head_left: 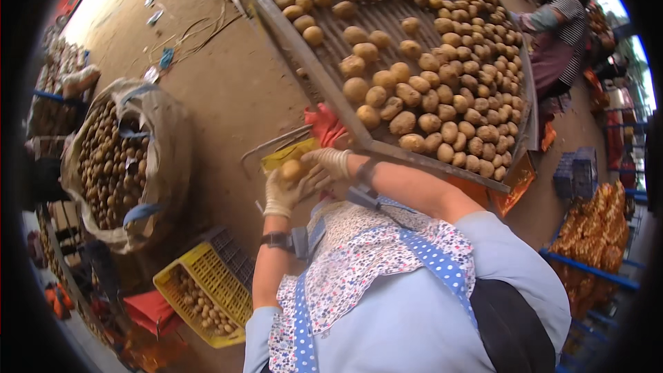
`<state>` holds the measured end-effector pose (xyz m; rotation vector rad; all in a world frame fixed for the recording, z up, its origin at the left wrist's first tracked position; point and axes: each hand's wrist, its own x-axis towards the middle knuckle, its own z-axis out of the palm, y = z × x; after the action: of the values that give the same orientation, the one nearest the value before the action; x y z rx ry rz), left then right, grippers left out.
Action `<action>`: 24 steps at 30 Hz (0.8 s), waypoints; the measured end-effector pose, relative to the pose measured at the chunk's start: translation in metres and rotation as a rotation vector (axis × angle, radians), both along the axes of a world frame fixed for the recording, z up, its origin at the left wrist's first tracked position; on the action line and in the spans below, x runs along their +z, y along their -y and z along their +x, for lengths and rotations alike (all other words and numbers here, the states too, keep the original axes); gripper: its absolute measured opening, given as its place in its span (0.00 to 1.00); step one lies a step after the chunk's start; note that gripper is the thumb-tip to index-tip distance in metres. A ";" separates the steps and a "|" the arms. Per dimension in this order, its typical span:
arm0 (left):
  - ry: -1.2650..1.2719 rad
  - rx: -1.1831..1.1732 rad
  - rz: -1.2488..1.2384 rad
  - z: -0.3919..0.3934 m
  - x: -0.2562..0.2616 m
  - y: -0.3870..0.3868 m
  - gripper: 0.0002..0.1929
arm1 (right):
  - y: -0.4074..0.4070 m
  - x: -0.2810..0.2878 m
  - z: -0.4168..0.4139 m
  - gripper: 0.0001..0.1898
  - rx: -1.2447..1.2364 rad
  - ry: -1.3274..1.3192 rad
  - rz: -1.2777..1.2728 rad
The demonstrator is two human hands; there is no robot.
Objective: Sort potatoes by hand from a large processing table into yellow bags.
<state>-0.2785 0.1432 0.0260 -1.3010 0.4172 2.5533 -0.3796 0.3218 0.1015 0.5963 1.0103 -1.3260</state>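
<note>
Both hands wear pale work gloves and meet in front of my floral apron. My left hand (280, 192) is around a potato (292, 170) from below. Against the same potato's right side is my right hand (326, 165), its fingers spread; whether it grips anything is unclear. Under the hands lies a yellow container or sheet (288, 152), partly hidden. Just beyond my right hand begins the metal-edged sorting table (365, 132), which bears many potatoes (402, 123) on its ribbed surface.
A large woven sack (173, 150) of potatoes stands at left. A yellow plastic crate (217, 290) with potatoes is at lower left. Another person (559, 26) works across the table. Orange mesh sacks (593, 238) are piled at right, and cord (191, 31) lies on the floor.
</note>
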 end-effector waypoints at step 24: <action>-0.180 -0.135 -0.354 -0.140 0.153 -0.174 0.17 | -0.375 0.056 -0.235 0.17 0.296 -1.519 1.144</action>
<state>-0.4187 0.3173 0.1794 -1.1018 0.9958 2.5676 -0.6142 0.6964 0.1573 0.0825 3.0305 -0.6352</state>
